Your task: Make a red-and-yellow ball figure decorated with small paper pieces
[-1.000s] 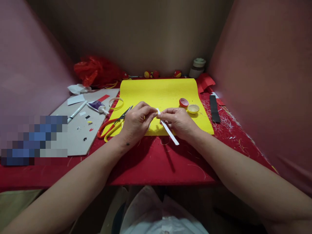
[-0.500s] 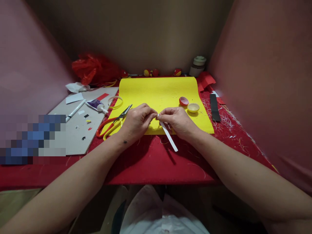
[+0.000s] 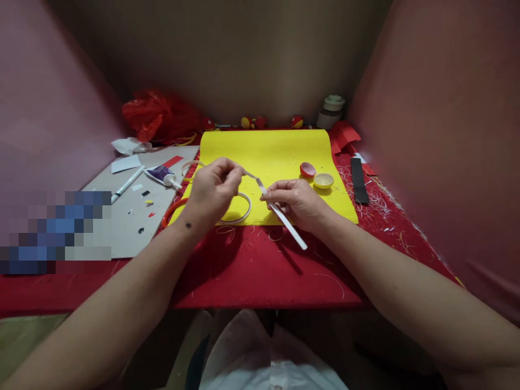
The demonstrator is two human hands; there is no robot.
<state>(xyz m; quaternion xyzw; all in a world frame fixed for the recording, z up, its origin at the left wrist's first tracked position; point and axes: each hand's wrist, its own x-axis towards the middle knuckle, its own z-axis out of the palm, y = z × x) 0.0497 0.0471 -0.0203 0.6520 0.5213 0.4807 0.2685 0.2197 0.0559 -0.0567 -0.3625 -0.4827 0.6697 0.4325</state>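
Observation:
My right hand (image 3: 298, 203) is closed, pinching a narrow white strip (image 3: 290, 230) near its upper end; the rest slants down toward the table's front edge. My left hand (image 3: 217, 184), also closed, grips the end of a thin, pale ribbon (image 3: 249, 174). That ribbon stretches to the upper end of the white strip; I cannot tell whether it is tape or backing. Below my left fingers a narrow tape ring (image 3: 248, 206) shows against the yellow corrugated sheet (image 3: 264, 146), partly covered by the hand. Scissors with an orange handle (image 3: 173, 211) are mostly hidden behind my left wrist.
Two small half-shells, one red (image 3: 307, 170) and one yellow (image 3: 323, 180), sit on the sheet's right. A black strip (image 3: 358, 181) lies beyond. On the left, a grey board (image 3: 122, 233) carries a purple glue tube (image 3: 161, 175), a pen (image 3: 129, 184) and paper scraps.
My left hand has moved left and up, away from my right, drawing out the thin ribbon between them. The tape ring has come into view and the scissor blades are now covered.

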